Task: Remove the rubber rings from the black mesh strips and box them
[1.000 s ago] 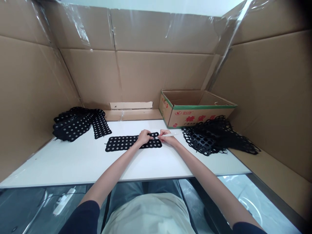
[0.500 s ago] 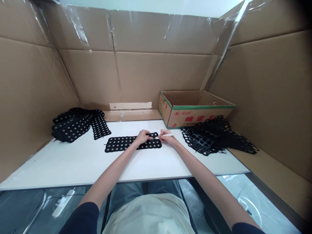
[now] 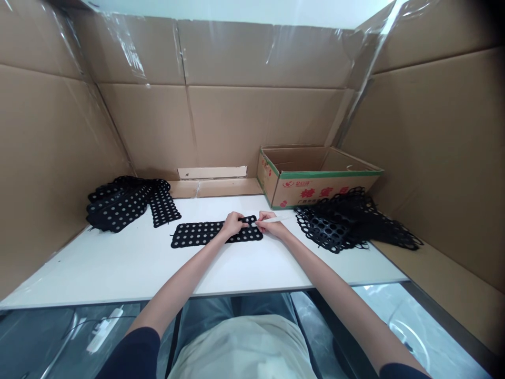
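A long, flat, black mat with round holes (image 3: 201,234) lies in the middle of the white table (image 3: 118,268). The person's left hand (image 3: 233,224) sits on it with bent fingers, pressing down near the top edge. I cannot tell if it pinches the mat. The right hand (image 3: 273,226) is closed around a thin white stick (image 3: 280,219), like holding a pen, and the stick's tip is near the mat's right end. The mat looks light, soft and bendy, maybe rubber, so it would likely flop if held by one end. Its edges seem the best place to hold. A messy pile of black mats (image 3: 122,204) sits at the upper left, and another (image 3: 335,223) lies at the right, beside a brown cardboard box (image 3: 315,179).
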Motion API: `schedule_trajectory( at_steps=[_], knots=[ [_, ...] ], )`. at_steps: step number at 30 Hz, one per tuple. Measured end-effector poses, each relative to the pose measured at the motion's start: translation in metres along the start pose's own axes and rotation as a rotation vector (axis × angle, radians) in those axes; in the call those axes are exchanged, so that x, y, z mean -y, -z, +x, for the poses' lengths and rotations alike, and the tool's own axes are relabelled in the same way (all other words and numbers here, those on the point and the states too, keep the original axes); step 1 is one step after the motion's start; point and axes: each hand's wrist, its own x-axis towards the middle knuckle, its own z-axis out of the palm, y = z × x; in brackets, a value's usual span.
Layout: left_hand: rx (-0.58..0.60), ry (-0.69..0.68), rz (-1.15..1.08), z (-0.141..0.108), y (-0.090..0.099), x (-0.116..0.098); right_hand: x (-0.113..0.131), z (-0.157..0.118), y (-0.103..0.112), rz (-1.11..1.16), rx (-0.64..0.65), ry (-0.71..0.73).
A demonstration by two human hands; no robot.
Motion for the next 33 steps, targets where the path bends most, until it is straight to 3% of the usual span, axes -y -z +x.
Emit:
schedule_trajectory(
  at_steps=[9,15,22,29,33],
  knots=[
    [-0.011,0.034,-0.003,0.0,-0.002,0.002,-0.002,0.001,0.002,0.026,0.011,0.016],
    [-0.013,-0.034,0.004,-0.002,0.0,0.002,0.0,0.001,0.0,0.02,0.038,-0.009],
    [0.01,0.021,-0.023,-0.001,0.001,0.002,0.001,0.001,0.002,0.043,0.018,-0.011],
    [0.114,0.001,0.144,0.003,0.025,-0.001,0.001,-0.002,0.009,0.162,-0.085,-0.011],
    [0.185,-0.092,0.25,-0.002,0.036,-0.008,0.004,-0.002,0.008,0.158,-0.085,-0.014]
  ],
)
